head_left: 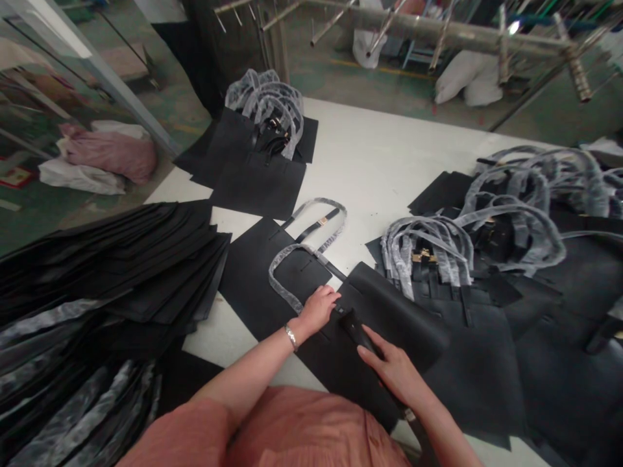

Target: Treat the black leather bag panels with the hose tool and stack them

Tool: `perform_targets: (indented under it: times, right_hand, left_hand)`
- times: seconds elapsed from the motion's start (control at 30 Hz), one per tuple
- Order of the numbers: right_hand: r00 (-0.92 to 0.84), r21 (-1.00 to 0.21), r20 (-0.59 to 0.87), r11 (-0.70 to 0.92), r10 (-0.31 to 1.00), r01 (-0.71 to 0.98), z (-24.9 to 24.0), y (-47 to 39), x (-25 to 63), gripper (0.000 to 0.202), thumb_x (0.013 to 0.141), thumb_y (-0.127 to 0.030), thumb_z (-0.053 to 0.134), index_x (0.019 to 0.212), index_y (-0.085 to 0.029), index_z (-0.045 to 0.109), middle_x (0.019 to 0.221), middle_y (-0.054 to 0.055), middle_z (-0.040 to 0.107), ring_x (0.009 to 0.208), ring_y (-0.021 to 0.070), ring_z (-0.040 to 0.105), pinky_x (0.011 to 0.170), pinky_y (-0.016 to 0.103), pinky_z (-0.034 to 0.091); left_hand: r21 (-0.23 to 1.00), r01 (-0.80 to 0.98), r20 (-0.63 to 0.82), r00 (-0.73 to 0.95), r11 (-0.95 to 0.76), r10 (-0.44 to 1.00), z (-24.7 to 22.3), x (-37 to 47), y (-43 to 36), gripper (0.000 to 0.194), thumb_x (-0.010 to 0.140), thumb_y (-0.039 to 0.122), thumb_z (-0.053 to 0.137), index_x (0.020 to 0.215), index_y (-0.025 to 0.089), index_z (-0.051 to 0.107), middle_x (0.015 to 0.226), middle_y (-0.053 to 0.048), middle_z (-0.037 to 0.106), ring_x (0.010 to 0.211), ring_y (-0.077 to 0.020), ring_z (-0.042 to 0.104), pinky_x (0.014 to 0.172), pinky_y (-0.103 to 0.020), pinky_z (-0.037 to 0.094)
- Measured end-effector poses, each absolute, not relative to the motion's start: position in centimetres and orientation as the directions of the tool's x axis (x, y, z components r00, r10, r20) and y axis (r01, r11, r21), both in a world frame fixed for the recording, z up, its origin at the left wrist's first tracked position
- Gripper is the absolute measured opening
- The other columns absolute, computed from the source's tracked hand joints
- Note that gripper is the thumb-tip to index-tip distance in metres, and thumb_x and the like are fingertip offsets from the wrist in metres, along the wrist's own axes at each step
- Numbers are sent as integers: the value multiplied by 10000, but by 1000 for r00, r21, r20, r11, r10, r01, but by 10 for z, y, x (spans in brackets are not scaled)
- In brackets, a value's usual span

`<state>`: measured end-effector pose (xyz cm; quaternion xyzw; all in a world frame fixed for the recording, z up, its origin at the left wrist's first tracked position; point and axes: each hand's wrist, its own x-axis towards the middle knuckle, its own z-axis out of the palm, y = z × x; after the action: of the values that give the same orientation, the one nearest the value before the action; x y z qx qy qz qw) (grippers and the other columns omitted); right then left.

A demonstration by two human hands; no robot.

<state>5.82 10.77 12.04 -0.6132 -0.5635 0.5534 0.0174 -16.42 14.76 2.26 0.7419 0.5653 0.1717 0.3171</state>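
A black leather-like panel (pixel 263 285) lies across the white table in front of me, with two plastic-wrapped loop handles on it. The nearer handle (pixel 278 269) reaches down to my left hand (pixel 318 308), whose fingers are pinched together at its end, over the panel. What they pinch is hidden. My right hand (pixel 392 366) grips a black rod-shaped tool (pixel 357 331) with a broader head and a metal fitting at its lower end. The tool's head is close to my left fingertips. Beyond the handles lies a black strap with a gold buckle (pixel 322 222). Another part of the black sheet (pixel 399 311) curls up on the right.
Piled black panels with wrapped handles (pixel 428 259) cover the table's right side. A similar stack (pixel 257 185) lies at the back left. Fanned black pieces (pixel 146 259) fill the left. A metal rack with prongs (pixel 438 32) stands behind the white table (pixel 370 149). Sacks (pixel 109 155) lie on the floor.
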Motion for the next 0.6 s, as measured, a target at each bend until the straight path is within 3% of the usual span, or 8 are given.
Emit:
perform_targets:
  times: [0.1, 0.23, 0.43, 0.6]
  right_hand:
    - [-226, -617, -706, -426, 671, 662, 115, 111, 56, 633, 854, -538, 527, 1406, -228, 512, 737, 13, 728, 443, 167, 612, 564, 315, 521]
    - [-213, -602, -744, -497, 634, 625, 112, 121, 53, 631, 858, -530, 529, 1421, -248, 487, 606, -29, 645, 410, 134, 577, 458, 250, 458]
    - [-207, -628, -724, -505, 658, 592, 111, 139, 36, 633, 829, -524, 571, 1383, -219, 538, 658, -9, 670, 427, 140, 577, 472, 268, 475]
    - [-45, -650, -657, -534, 753, 541, 114, 145, 50, 697, 850, -566, 519, 1458, -240, 420, 721, -2, 681, 486, 156, 600, 476, 274, 499]
  left_hand:
    - [716, 670, -83, 362, -197, 929, 19, -169, 161, 408, 852, 76, 570, 1238, 206, 558, 1151, -62, 594, 1081, -199, 518, 998, -361, 435]
    - [747, 626, -103, 440, -223, 892, 14, -173, 177, 431, 819, 62, 588, 1229, 192, 568, 1070, -62, 627, 1030, -200, 551, 956, -351, 450]
    - [775, 573, -74, 500, -266, 863, 12, -175, 187, 443, 771, -8, 566, 1169, 184, 594, 1038, -57, 636, 1002, -192, 557, 922, -323, 451]
    - [803, 543, -81, 510, -247, 856, 18, -178, 188, 474, 775, 21, 610, 1216, 187, 556, 1046, -56, 636, 998, -197, 561, 921, -329, 447]
